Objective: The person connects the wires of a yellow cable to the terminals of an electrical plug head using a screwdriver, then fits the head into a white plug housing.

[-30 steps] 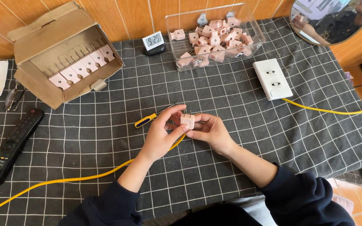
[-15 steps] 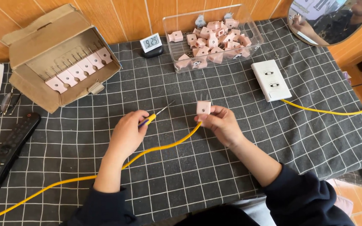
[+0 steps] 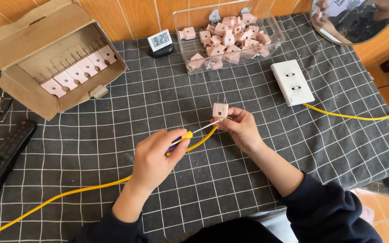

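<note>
Half a second ago the hands were apart; now the left hand (image 3: 156, 157) has come in, and the screwdriver (image 3: 190, 135) it carries reaches toward the pink plug (image 3: 220, 110) with its thin shaft. That hand is closed around the yellow and purple handle, fingers wrapped tight. The right hand (image 3: 239, 130) pinches the plug from below, fingertips clamped on it, and holds it up just above the checked cloth (image 3: 91, 153) near the middle of the table. The tool's tip looks to meet the plug's lower edge, though I cannot tell if it is seated in anything.

A yellow cable (image 3: 68, 195) runs from the lower left corner across the cloth and up under the hands to the plug. A second length of yellow cable leaves the white socket block (image 3: 292, 82), which lies to the right of the hands. Behind them a clear tub (image 3: 271, 33) holds a heap of the same pink plugs. At far left an open cardboard box (image 3: 37, 36) shows a row of pink plugs with pins up. A small clock (image 3: 160, 41) stands between box and tub. A black remote (image 3: 1, 162) lies at the left edge.
</note>
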